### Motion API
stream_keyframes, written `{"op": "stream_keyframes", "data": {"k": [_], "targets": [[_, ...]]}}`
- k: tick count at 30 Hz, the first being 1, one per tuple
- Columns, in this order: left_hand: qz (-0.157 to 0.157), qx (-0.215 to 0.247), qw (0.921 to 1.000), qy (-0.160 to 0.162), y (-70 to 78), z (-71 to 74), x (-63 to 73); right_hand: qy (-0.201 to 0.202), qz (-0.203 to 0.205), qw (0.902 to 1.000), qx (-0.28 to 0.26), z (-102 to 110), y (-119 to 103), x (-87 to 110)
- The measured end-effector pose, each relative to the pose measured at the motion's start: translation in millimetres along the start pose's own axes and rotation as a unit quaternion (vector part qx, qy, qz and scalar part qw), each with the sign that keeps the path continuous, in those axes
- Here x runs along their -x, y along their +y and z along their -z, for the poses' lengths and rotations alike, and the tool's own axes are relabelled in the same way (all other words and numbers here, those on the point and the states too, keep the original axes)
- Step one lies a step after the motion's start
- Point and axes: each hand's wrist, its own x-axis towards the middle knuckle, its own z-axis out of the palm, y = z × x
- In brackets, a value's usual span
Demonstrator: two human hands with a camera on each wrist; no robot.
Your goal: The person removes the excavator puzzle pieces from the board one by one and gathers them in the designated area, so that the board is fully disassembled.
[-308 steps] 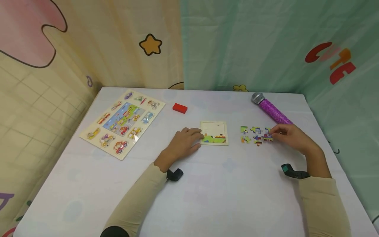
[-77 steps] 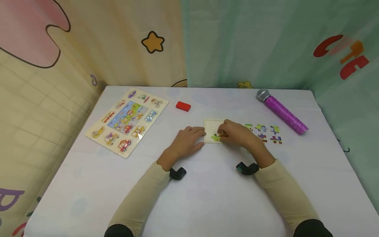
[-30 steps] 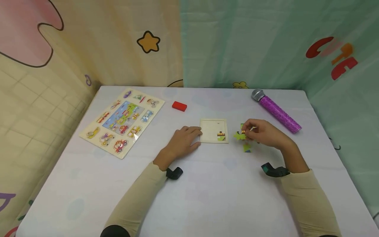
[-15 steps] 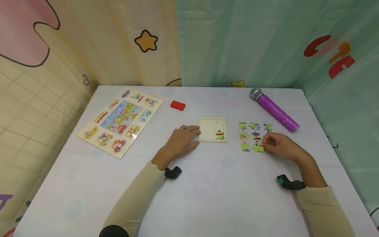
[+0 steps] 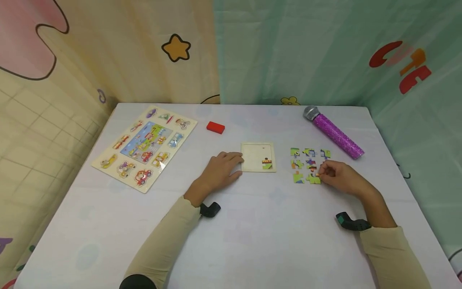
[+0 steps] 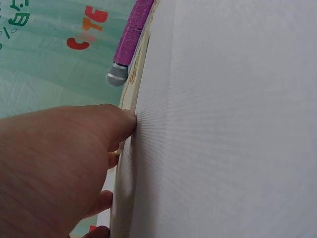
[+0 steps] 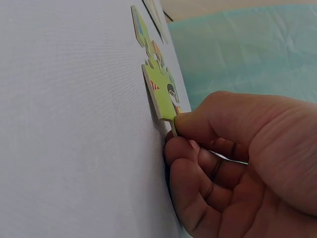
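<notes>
My left hand [image 5: 221, 170] lies at the left edge of a small square wooden puzzle board [image 5: 250, 158], its fingertips touching the rim. In the left wrist view the thumb [image 6: 124, 124] presses that edge. At the board's lower right corner sits a green jigsaw piece [image 5: 267, 165] with a train picture. To the right, several loose jigsaw pieces [image 5: 297, 163] lie in rows. My right hand [image 5: 339, 175] pinches a green puzzle piece [image 5: 312, 179] by its right edge, at the near end of those rows. The right wrist view shows thumb and forefinger on that green piece [image 7: 159, 91].
A larger picture puzzle board [image 5: 104, 163] lies at the left. Behind the small board is a red block [image 5: 215, 127]. A purple glittery microphone [image 5: 337, 135] lies at the back right. Patterned curtains [image 5: 288, 52] stand behind the white table [image 5: 245, 241].
Green pieces from the board's lower row have moved out to the loose rows at the right. Over the last second my right hand brought the pinched piece rightward and down. My left hand stayed.
</notes>
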Motion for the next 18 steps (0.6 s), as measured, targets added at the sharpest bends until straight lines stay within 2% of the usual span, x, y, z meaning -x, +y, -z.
{"op": "stream_keyframes", "data": {"k": [5,8,13,18], "targets": [[-0.001,-0.001,1.0,0.002,-0.3,-0.6,0.0,0.008,-0.001,1.0,0.001,-1.0,0.9,0.1],[-0.003,0.001,1.0,0.004,-0.2,-0.5,0.3,-0.004,0.002,0.9999,-0.01,-0.5,1.5,0.9],[-0.003,0.001,1.0,0.003,0.2,0.0,0.8,-0.041,0.036,0.9981,-0.029,0.7,4.1,2.5],[0.0,-0.002,1.0,0.001,-0.1,0.1,0.9,-0.034,0.051,0.9981,-0.01,-0.9,4.0,1.5]]}}
